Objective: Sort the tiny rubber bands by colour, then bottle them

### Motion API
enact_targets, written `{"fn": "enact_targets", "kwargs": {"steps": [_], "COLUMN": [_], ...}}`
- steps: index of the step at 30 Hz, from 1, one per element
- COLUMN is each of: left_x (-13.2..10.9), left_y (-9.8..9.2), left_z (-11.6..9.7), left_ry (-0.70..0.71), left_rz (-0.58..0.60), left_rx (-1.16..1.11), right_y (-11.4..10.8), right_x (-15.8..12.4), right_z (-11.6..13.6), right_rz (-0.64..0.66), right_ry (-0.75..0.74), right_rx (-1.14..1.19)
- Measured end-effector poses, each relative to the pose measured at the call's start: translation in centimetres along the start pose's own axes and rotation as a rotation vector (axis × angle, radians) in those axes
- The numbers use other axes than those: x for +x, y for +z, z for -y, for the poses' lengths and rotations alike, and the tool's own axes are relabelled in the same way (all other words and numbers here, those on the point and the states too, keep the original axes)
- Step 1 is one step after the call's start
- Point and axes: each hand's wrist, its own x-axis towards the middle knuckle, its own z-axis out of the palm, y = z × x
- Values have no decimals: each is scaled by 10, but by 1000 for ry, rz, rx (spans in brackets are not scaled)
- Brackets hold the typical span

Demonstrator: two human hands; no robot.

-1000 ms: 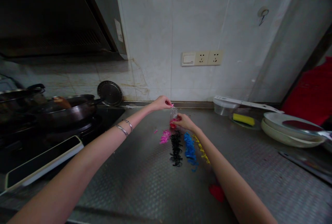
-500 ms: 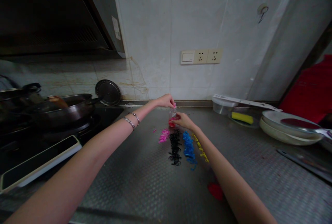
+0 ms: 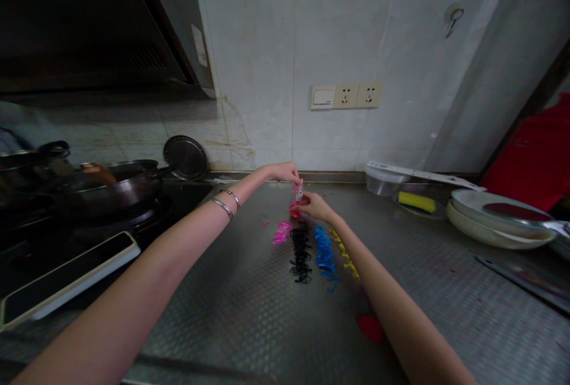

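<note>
A small clear jar (image 3: 295, 211) with red at its bottom stands upright on the metal counter. My right hand (image 3: 315, 205) is closed around its side and holds it. At the jar's mouth my left hand (image 3: 285, 172) is pinched, its fingertips at the opening, with pink showing just under them in the neck. Nearest to the jar lies a small pile of pink rubber bands (image 3: 282, 232), with a stray one to its left. Rows of black rubber bands (image 3: 300, 254), blue rubber bands (image 3: 325, 254) and yellow rubber bands (image 3: 345, 254) lie alongside; my right forearm partly covers the yellow ones.
A red round object (image 3: 369, 327) lies by my right forearm. On the left are a frying pan (image 3: 107, 195) on the stove and a phone-like device (image 3: 71, 278). To the right stand a plastic tub (image 3: 383, 182), a yellow sponge (image 3: 417, 202), stacked bowls (image 3: 494, 227) and a knife-like tool (image 3: 521, 284).
My left hand's pinched fingertips have lowered slightly to the jar's mouth, and the pink held there now shows inside the neck. My right hand stays on the jar.
</note>
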Motion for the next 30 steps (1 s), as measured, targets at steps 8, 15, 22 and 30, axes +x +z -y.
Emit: {"fn": "enact_targets", "kwargs": {"steps": [8,15,22,30], "left_x": [-16,-59,-88,-89], "left_y": [-4,38,101,116], "left_z": [-8,-7,9,9], "left_ry": [17,-5,-17,0], "left_rz": [-136,-405,-63,-33], "left_rx": [-58,-214,-71,116], "right_y": [-1,0,1,2], "right_x": [-1,0,1,0], "right_z": [1,-1,-2,-2], "right_rz": [9,10,-2,-15], "right_ry": [-5,-11,-2,-2], "right_rx": [20,24,-15,-38]}}
